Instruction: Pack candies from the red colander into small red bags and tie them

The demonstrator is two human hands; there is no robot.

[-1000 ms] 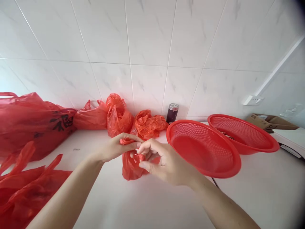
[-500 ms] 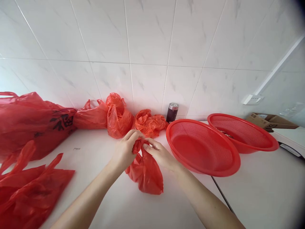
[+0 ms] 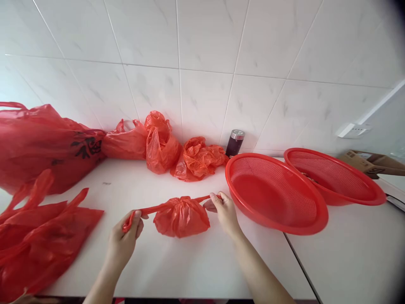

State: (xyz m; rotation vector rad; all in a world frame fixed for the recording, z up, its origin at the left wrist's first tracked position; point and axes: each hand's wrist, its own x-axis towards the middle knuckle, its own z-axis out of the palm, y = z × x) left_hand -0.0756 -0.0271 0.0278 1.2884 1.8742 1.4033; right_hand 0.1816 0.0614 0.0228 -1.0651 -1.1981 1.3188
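A small filled red plastic bag (image 3: pixel 182 219) is in front of me over the white table (image 3: pixel 177 270), its two handles stretched out sideways and its neck gathered. My left hand (image 3: pixel 125 236) is closed around the left handle, whose end loops out by the fingers. Between thumb and fingers, my right hand (image 3: pixel 224 211) pinches the other handle, close to the near rim of a red colander (image 3: pixel 275 194). What the bag contains is hidden by the plastic.
Behind stand a crumpled red bag (image 3: pixel 202 158), filled red bags (image 3: pixel 161 147) and a dark cup (image 3: pixel 235 142) against the tiled wall. Flat red bags (image 3: pixel 41 245) lie at left, below a large red bag (image 3: pixel 47 147). Right are another colander (image 3: pixel 335 177) and a cardboard box (image 3: pixel 367 162).
My hands have moved apart, left hand to the left and right hand to the right, pulling the bag's handles out taut. The bag's neck has drawn together. The camera view has shifted slightly.
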